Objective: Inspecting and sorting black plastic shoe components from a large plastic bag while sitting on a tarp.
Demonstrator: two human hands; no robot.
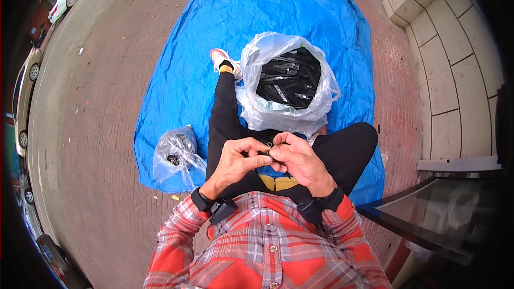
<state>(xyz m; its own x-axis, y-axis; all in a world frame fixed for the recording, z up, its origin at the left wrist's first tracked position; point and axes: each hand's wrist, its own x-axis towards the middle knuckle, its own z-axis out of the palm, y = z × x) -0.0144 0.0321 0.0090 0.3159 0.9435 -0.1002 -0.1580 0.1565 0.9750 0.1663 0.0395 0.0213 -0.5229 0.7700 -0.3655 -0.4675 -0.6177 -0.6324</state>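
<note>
My left hand [240, 160] and my right hand [301, 159] meet over my lap, both with thumb and fingers pinched together. Between their fingertips is a small dark piece [269, 143], partly covered by the fingers and too small to name. Just beyond my hands stands a large clear plastic bag [254, 111], its mouth rolled wide. Many slim black plastic pieces [289, 77] fill it, lying in all directions. Left of my outstretched leg, a smaller clear bag [174, 152] holds small dark and shiny parts that I cannot make out.
A blue tarp [267, 5] lies under me and the bags on the brick pavement [118, 101]. My leg in a white shoe [225, 63] stretches ahead. To the right are a tiled wall [441, 69] and a dark-framed glass panel [428, 211]. Parked cars [33, 72] line the far left.
</note>
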